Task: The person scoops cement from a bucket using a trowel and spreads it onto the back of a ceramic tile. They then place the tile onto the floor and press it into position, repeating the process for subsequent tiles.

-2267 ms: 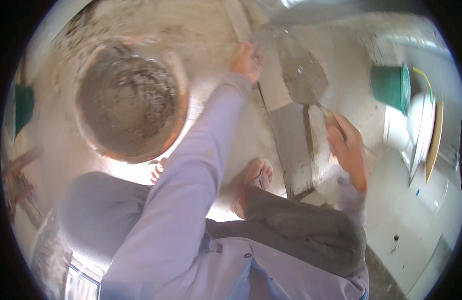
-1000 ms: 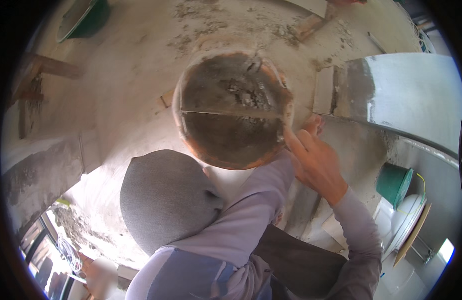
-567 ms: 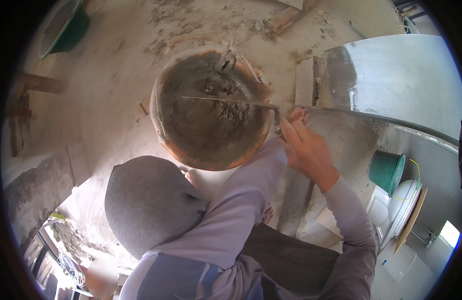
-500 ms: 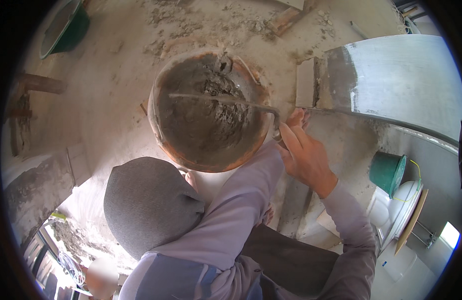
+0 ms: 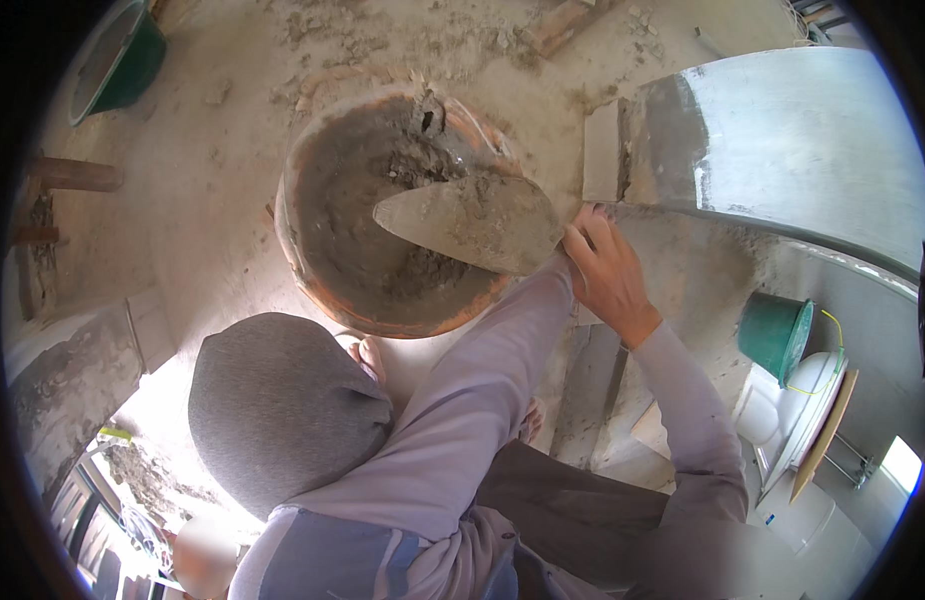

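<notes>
A large pointed trowel (image 5: pixel 472 222) lies tilted over the bucket of wet grey mortar (image 5: pixel 302 268), its blade coated with mortar. At the blade's heel is my right hand (image 5: pixel 607 275), its fingers closed about where the handle sits; the handle itself is hidden. My left forearm crosses from the lower left and ends beneath the right hand. Little of my left hand (image 5: pixel 600 211) shows, only what look like fingertips beyond the right hand, so its grip is hidden. Thick mortar (image 5: pixel 367 230) lines the bucket.
A pale panel (image 5: pixel 802 130) with a mortar-smeared end lies to the right. Green buckets (image 5: pixel 117 70) (image 5: pixel 767 335) stand far left and right, the latter near a white toilet (image 5: pixel 802 420). My grey-covered knee (image 5: pixel 282 410) is near the mortar bucket. Rubble (image 5: pixel 492 30) litters the far floor.
The trowel blade has turned from edge-on to showing its broad face, and now lies over the bucket's right part. My hands have shifted slightly; the whole view has moved a little.
</notes>
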